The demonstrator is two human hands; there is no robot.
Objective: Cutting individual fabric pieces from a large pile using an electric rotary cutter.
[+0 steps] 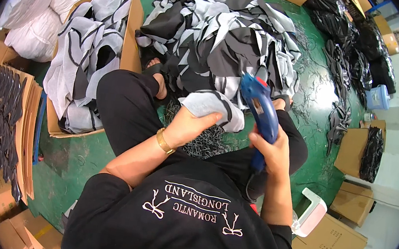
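Note:
Between my knees, my left hand [190, 125] is closed on the near edge of a curved fabric piece [207, 105], pale grey with a black strip. My right hand [275, 150] grips the handle of blue electric scissors [263, 111] with a red part near the head. Their cutting end points away from me, just right of the fabric piece and apart from it. A cord hangs from the handle's lower end. Past my feet lies a large heap of black and pale grey fabric pieces [235, 47]. Thin dark trimmings [207, 144] are piled on the floor below my left hand.
An open cardboard box [134, 33] full of similar pieces stands at left, with white sacks [35, 32] behind it. Flattened cardboard [25, 139] leans at far left. Black plastic bags [330, 16], a blue tub [379, 97] and cartons [352, 203] line the right.

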